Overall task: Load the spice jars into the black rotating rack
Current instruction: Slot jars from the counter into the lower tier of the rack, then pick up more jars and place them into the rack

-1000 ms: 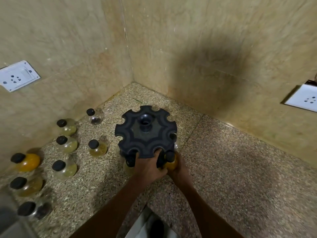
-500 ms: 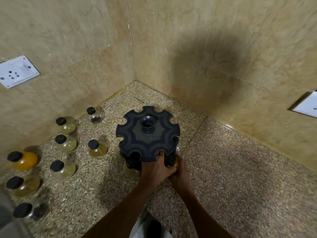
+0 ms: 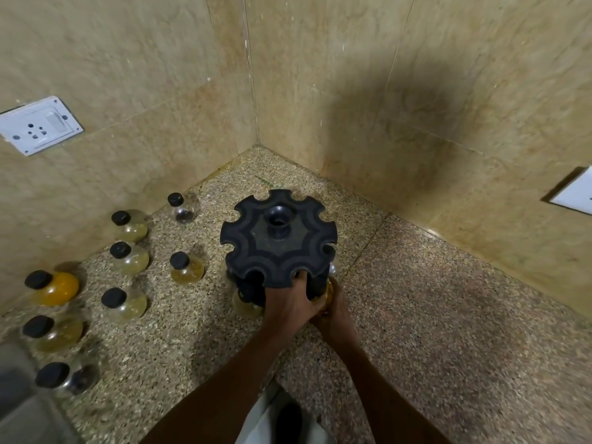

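Speckled granite counter (image 3: 432, 315) in a corner of beige marbled walls (image 3: 352, 75), white sockets at 9 (image 3: 40, 125) and 3 o'clock (image 3: 573, 195). Black rotating rack (image 3: 278, 240) at centre, loose spice jars (image 3: 186, 267) toward 8 to 10 o'clock. Left hand (image 3: 288, 307) clamped on rack's near rim, right hand (image 3: 336, 315) wrapped round an amber jar (image 3: 325, 291) at rack's 5 o'clock slot.

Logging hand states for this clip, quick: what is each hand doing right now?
Left hand: closed, fingers gripping the near edge of the black rack.
Right hand: closed around an amber jar at the rack's lower tier.
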